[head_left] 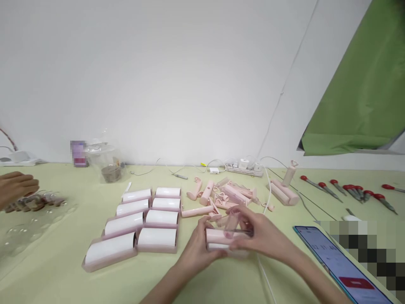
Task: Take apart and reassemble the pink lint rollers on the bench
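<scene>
My left hand [196, 242] is closed around the left end of a pink plastic casing [219, 236], which has a white strip along its lower side. My right hand [257, 232] grips its right end, with the thumb at the front. A translucent pink piece [232, 223] stands up from the top of the casing, by the right fingers. Under those fingers shows a thin dark edge; what it belongs to is unclear. Just beyond the hands lies a pile of loose pink plastic parts [236, 194]. White rolls in pink casings [157, 240] lie in two columns to the left.
At the far left is another person's hand [17, 188] over brownish items on bubble wrap [28, 232]. A phone [338, 261], red-ended tools [352, 192], a power strip [243, 169] and a clear bag [107, 162] lie around. A white cable [268, 194] crosses the table.
</scene>
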Tool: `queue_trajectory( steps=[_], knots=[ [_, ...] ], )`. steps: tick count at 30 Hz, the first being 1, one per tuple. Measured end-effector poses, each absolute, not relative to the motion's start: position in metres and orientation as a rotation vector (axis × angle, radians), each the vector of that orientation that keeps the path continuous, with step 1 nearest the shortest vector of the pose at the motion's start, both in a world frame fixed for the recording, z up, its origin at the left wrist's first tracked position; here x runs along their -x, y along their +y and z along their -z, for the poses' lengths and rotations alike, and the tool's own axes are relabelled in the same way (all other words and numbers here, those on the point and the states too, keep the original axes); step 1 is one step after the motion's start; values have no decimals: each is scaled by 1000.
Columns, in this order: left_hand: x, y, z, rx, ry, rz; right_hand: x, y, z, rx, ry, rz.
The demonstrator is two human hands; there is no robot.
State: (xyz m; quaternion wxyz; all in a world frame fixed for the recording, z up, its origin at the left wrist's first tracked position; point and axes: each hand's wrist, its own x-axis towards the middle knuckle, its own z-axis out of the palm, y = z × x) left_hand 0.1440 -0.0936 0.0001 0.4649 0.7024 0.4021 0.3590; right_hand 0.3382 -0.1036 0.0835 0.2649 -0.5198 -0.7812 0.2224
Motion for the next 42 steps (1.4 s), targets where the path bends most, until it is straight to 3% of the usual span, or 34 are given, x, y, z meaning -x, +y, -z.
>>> queue_trajectory(
  steps=[7,12,14,18,21,25,34,37,42],
  knots=[
    [-144,-92,9,-1722,941,-1002,-324,-104,-83,1256,-1828,-285],
    [-145,-106,-1,-1755,967,-1370,-346,-117,-97,975,-1276,-80],
    [-149,-112,-11,-1454,784,-1246,-349,-122,-94,851,-1240,-96],
    [-155,-118,-33,-712,431,-623,-336,-127,-83,758,-1534,-134],
    [-153,-119,-38,-562,456,-639,-315,-126,-74,856,-1656,-378],
    [-149,-118,-34,-660,654,-859,-300,-123,-55,1024,-1400,-882],
    [-139,-120,-52,-706,643,-624,-331,-105,-58,1008,-1283,-1308],
    [-139,-117,-55,-682,681,-803,-337,-88,-77,1121,-1385,-1057],
    [-147,-114,-58,-713,833,-1031,-346,-46,-84,1578,-1797,-145]
  ],
)
